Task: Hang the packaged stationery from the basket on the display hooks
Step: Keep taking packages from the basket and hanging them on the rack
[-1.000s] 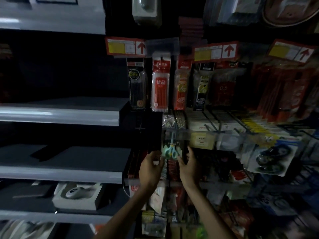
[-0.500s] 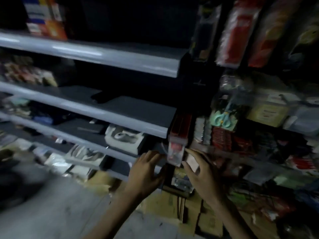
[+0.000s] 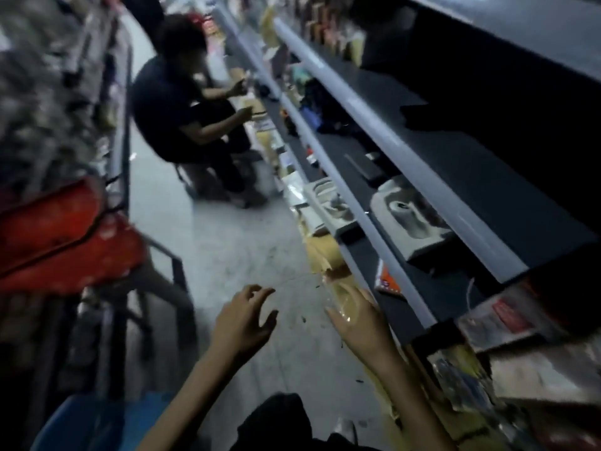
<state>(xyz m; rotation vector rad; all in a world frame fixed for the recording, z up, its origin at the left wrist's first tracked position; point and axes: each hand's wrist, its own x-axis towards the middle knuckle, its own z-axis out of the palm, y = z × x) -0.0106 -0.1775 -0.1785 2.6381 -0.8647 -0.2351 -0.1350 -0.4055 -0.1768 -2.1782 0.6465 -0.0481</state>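
Observation:
The view points down the aisle floor. My left hand (image 3: pixel 242 320) hovers over the grey floor with its fingers spread and curled, holding nothing. My right hand (image 3: pixel 361 317) is stretched out flat beside the lowest shelf edge, also holding nothing. Blurred packaged stationery (image 3: pixel 507 323) hangs at the lower right, beside my right forearm. A blue rim, possibly the basket (image 3: pixel 97 421), shows at the bottom left below my left arm. The display hooks are out of view.
Long grey shelves (image 3: pixel 406 164) run along the right with boxed goods on them. Another person (image 3: pixel 182 112) crouches in the aisle farther ahead. Red packages (image 3: pixel 58 236) on a dark metal rack stand at the left. Cardboard (image 3: pixel 325 255) lies along the shelf base.
The view swung left and down from the hook display to the aisle floor. Both hands left the hanging scissors pack and dropped low, with nothing in them.

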